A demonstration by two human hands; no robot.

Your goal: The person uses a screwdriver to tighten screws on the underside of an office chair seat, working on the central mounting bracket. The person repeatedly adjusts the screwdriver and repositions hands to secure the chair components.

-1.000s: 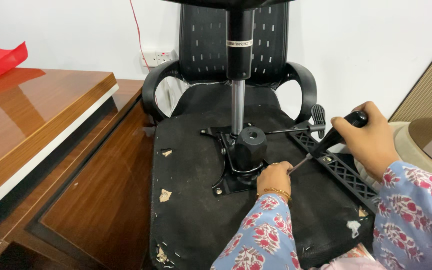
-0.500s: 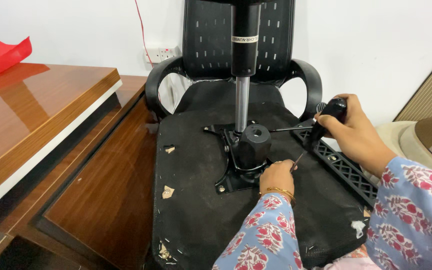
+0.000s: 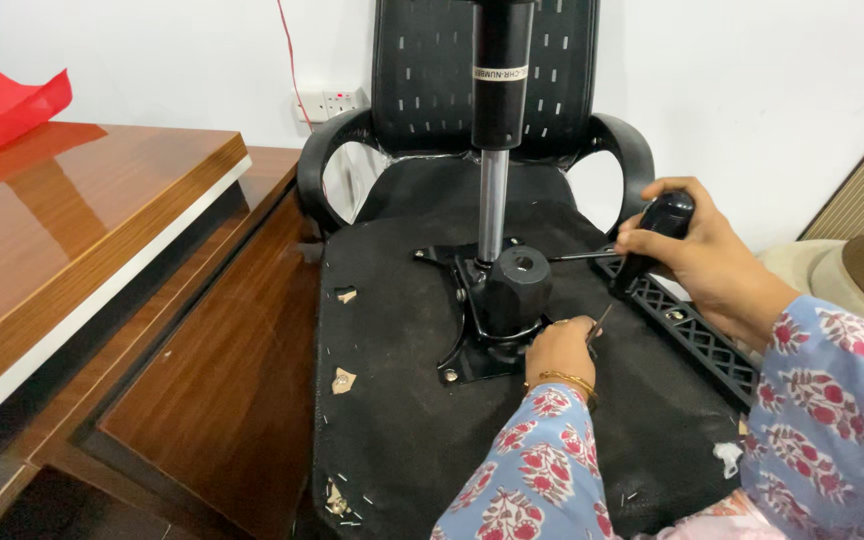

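An office chair lies tipped over with the underside of its seat [image 3: 402,400] facing up, and the work sits at the black metal plate [image 3: 472,345] fixed in the middle of that underside. By the look of it, the fastening here is partway along: a bolt head shows at the plate's near corner [image 3: 449,376], while the right side is hidden behind the hands, so what is in or out there cannot be told. The right hand [image 3: 697,250] is closed around the black handle of a screwdriver [image 3: 657,225], whose thin shaft angles down toward the plate. The left hand [image 3: 559,348] rests at the plate's right edge, fingers curled at the tool's tip; whether it pinches a screw cannot be told. The two hands are apart. The plate is dark and scuffed, with a black knob [image 3: 517,280] and the gas cylinder [image 3: 497,130] rising from it. The seat bottom is rough black board, torn in spots showing pale patches [image 3: 344,380], with loose staples near its edge
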